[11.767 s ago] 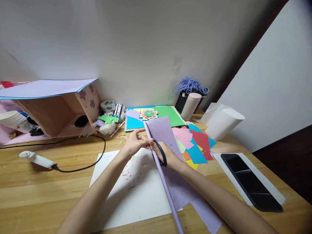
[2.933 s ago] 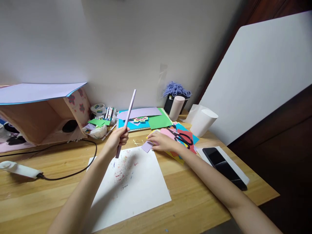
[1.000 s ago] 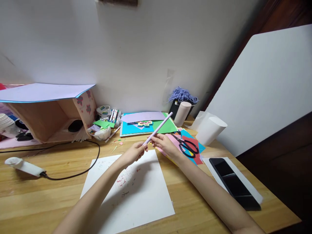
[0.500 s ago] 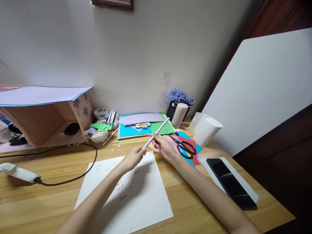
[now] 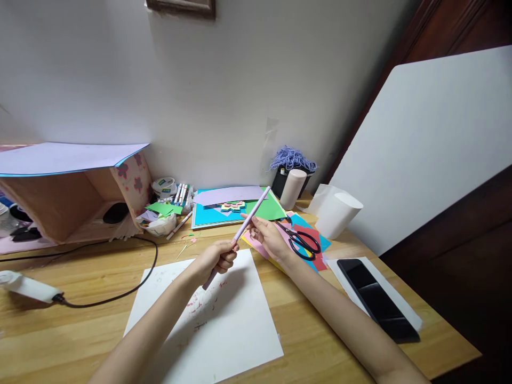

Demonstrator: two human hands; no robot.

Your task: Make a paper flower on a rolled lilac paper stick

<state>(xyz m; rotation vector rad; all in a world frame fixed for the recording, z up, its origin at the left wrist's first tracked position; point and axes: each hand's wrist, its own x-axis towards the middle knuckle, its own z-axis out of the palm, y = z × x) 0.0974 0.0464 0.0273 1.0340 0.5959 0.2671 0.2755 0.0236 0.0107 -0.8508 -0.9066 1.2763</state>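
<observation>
A thin lilac paper tube (image 5: pixel 251 213) slants up to the right in front of me. My left hand (image 5: pixel 221 259) is wrapped round its lower part, and the tube's bottom end pokes out below the fist. Higher up, my right hand (image 5: pixel 264 234) pinches the tube between thumb and fingers, its index finger stretched along the far side. Beneath my left hand lies a white sheet (image 5: pixel 240 325) with red and dark marks. Black scissors (image 5: pixel 302 242) rest on coloured papers just right of my right hand.
Coloured sheets with a layered paper flower (image 5: pixel 233 206) lie at the back. A phone (image 5: pixel 378 298) is at right, beside a paper roll (image 5: pixel 340 216). A box (image 5: pixel 80 197), a basket of scraps (image 5: pixel 162 226) and a cabled white device (image 5: pixel 30 286) stand left.
The tube's lower end now shows below my left hand, which has closed more fully round it. The hands have shifted slightly, and the view has moved a little.
</observation>
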